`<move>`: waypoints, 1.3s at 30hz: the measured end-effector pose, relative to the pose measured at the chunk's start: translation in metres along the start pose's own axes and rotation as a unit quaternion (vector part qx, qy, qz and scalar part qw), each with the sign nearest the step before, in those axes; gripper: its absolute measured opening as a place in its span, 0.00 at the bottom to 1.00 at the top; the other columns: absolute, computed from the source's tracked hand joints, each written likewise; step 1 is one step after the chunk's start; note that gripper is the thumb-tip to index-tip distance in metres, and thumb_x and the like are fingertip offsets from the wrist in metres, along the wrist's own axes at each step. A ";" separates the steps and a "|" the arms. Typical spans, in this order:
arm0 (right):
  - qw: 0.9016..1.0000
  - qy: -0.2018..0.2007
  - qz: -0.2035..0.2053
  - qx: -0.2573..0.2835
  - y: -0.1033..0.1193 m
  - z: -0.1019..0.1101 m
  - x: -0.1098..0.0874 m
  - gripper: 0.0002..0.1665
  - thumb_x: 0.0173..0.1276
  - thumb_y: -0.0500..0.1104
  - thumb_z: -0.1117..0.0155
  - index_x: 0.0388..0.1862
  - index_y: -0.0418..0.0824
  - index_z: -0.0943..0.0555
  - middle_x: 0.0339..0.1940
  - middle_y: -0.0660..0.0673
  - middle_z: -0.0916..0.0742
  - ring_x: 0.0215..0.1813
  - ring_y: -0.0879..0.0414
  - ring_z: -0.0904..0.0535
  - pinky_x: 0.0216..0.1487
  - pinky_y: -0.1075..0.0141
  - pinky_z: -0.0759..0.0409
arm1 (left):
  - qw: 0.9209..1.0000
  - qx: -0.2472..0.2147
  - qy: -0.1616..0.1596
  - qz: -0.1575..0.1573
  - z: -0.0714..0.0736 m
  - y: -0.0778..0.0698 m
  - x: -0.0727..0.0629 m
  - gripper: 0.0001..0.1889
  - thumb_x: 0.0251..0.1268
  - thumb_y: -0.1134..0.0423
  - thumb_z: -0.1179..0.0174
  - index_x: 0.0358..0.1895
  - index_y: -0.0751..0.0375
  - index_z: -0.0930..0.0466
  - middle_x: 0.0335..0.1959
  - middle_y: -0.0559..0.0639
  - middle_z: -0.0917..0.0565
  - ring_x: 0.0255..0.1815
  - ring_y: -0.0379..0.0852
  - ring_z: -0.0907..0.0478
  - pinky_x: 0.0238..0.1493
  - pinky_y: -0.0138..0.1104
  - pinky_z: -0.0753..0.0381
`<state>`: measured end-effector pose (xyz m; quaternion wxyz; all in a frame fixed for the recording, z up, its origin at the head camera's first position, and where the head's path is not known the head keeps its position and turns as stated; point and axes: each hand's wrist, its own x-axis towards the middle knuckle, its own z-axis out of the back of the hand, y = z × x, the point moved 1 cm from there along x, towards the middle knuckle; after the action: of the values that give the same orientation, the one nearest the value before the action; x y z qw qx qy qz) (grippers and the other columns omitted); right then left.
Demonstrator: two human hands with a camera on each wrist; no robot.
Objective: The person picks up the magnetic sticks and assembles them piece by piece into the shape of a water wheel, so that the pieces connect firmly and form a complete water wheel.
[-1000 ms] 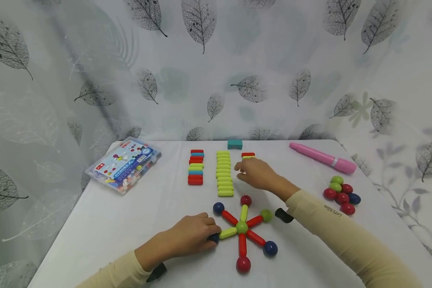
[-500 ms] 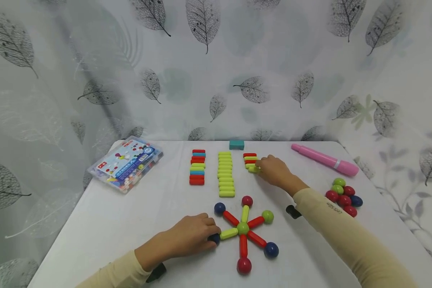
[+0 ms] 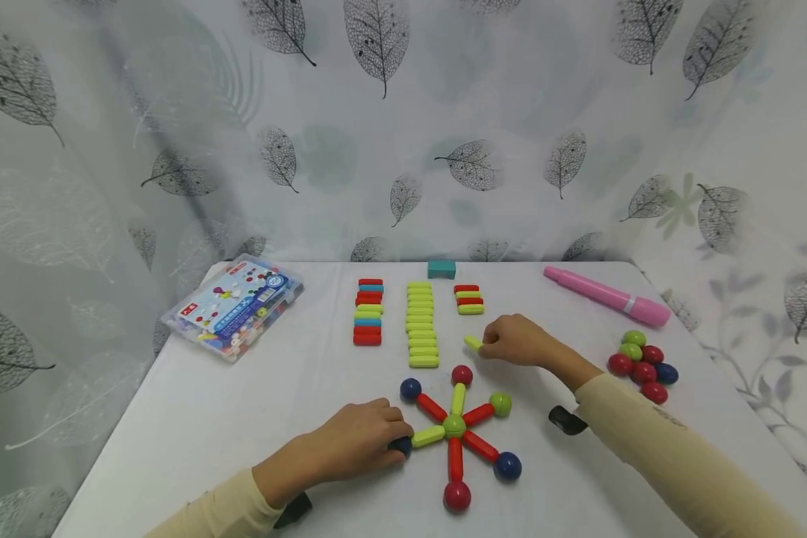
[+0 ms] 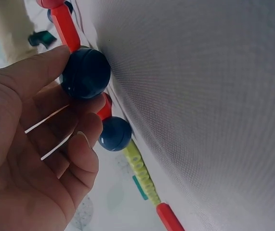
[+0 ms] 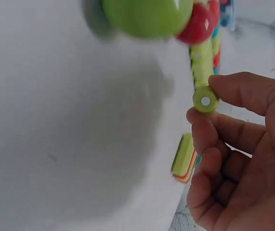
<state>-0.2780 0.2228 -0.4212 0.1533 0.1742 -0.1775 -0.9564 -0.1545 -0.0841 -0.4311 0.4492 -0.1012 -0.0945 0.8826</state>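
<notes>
A star of magnetic rods and balls lies on the white table, built round a green centre ball (image 3: 453,426). Red and yellow-green rods run out from it, tipped with red, blue and green balls. My left hand (image 3: 339,444) pinches the dark blue ball (image 4: 85,73) at the star's left tip between thumb and fingers. Beyond the star, my right hand (image 3: 521,341) holds a yellow-green magnetic rod (image 3: 473,343) by thumb and forefinger. The right wrist view shows the rod end-on, its round magnet (image 5: 205,101) facing the camera.
Three rows of rods lie behind the star: a mixed row (image 3: 368,314), a long yellow-green row (image 3: 420,321) and a short row (image 3: 468,300). Loose balls (image 3: 642,373) cluster at right, near a pink marker-shaped object (image 3: 605,297). A clear plastic box (image 3: 235,302) sits far left; a teal block (image 3: 441,270) stands at the back.
My right hand reached the short row, took a yellow-green rod from its near end and drew it back toward the star. My left hand stays on the blue ball.
</notes>
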 end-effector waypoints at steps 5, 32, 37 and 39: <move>0.997 0.033 0.016 0.074 0.005 -0.012 -0.031 0.09 0.69 0.49 0.31 0.33 0.45 0.14 0.24 0.50 0.17 0.32 0.55 0.25 0.35 0.63 0.25 | 1.000 0.002 0.002 0.002 0.002 0.001 0.000 0.18 0.65 0.51 0.29 0.57 0.47 0.15 0.43 0.38 0.16 0.42 0.33 0.26 0.40 0.23 0.22; 0.991 0.118 0.032 0.048 0.004 -0.022 -0.055 0.11 0.65 0.51 0.29 0.28 0.48 0.17 0.22 0.53 0.19 0.30 0.58 0.25 0.35 0.65 0.24 | 0.996 -0.063 -0.024 0.054 0.014 0.024 0.016 0.19 0.66 0.48 0.32 0.57 0.50 0.14 0.45 0.40 0.14 0.46 0.36 0.21 0.45 0.31 0.19; 0.990 0.120 0.038 0.057 0.007 -0.022 -0.056 0.09 0.66 0.52 0.29 0.32 0.49 0.16 0.24 0.53 0.18 0.32 0.57 0.24 0.37 0.63 0.23 | 0.978 -0.018 -0.107 0.177 0.034 0.076 0.036 0.13 0.63 0.60 0.28 0.50 0.54 0.13 0.39 0.46 0.14 0.41 0.44 0.20 0.44 0.39 0.16; 0.990 0.120 0.041 0.059 0.009 -0.023 -0.057 0.09 0.66 0.52 0.29 0.33 0.49 0.16 0.25 0.53 0.18 0.33 0.57 0.24 0.38 0.63 0.22 | 0.972 0.002 -0.105 0.208 0.038 0.093 0.042 0.12 0.62 0.62 0.28 0.48 0.55 0.12 0.36 0.47 0.15 0.39 0.45 0.21 0.43 0.40 0.16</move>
<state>-0.2162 0.2286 -0.4216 0.2016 0.2888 -0.2209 -0.9095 -0.2610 -0.1062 -0.4224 0.2432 -0.0249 -0.1164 0.9626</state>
